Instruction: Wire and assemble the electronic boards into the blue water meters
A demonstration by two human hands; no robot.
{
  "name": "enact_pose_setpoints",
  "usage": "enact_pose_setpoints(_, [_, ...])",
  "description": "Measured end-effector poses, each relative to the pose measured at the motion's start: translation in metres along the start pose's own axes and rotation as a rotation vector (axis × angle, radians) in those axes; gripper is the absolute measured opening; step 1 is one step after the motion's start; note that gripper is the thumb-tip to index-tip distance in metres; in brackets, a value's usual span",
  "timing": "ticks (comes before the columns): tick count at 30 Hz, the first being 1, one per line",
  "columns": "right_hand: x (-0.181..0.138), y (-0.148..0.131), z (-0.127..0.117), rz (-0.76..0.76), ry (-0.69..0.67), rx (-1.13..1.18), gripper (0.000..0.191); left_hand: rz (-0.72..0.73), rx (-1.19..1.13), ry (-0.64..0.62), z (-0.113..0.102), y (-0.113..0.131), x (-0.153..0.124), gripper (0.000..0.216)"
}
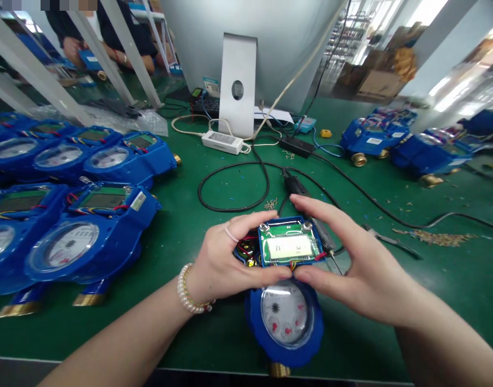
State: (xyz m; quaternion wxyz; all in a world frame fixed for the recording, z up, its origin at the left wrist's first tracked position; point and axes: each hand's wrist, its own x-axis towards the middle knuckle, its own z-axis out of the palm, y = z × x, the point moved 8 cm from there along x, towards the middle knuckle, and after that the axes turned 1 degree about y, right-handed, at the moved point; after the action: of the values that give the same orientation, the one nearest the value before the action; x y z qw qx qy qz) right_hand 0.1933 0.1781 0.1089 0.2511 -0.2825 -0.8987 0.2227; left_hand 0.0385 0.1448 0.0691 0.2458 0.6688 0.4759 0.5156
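A blue water meter (pixel 285 322) with a round dial lies on the green table (pixel 214 322) near the front edge. At its upper end sits a green circuit board with a small display (pixel 290 247), with coloured wires (pixel 248 250) bunched at its left. My left hand (pixel 226 263), with a pearl bracelet and a ring, grips the board's left side, thumb below and fingers above. My right hand (pixel 351 258) pinches the board's right side the same way. A black electric screwdriver (pixel 306 204) lies just behind my hands.
Several blue water meters (pixel 69 236) crowd the left of the table, and more blue meters (pixel 391 142) lie at the back right. Black cables (pixel 230 185), a white power adapter (pixel 222 141), a monitor stand (pixel 238 86), pliers (pixel 391 241) and scattered screws (pixel 435 236) surround me. Another person (pixel 109 37) sits far left.
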Motion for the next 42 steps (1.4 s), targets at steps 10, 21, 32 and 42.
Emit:
enact_pose_setpoints(10, [0.002, 0.007, 0.007, -0.02, 0.096, 0.211, 0.056, 0.029, -0.073, -0.079, -0.001, 0.001, 0.003, 0.08])
enact_pose_setpoints(21, [-0.002, 0.01, 0.012, 0.007, 0.093, 0.253, 0.057, -0.018, -0.139, -0.145, 0.002, 0.001, 0.001, 0.072])
enact_pose_setpoints(32, [-0.053, -0.035, 0.013, 0.226, 0.536, -0.151, 0.015, -0.127, -0.129, -0.072, 0.004, -0.004, -0.005, 0.07])
enact_pose_setpoints(42, [-0.044, -0.043, 0.017, 0.19, 0.515, -0.206, 0.008, -0.136, -0.121, -0.099, 0.003, -0.004, -0.004, 0.074])
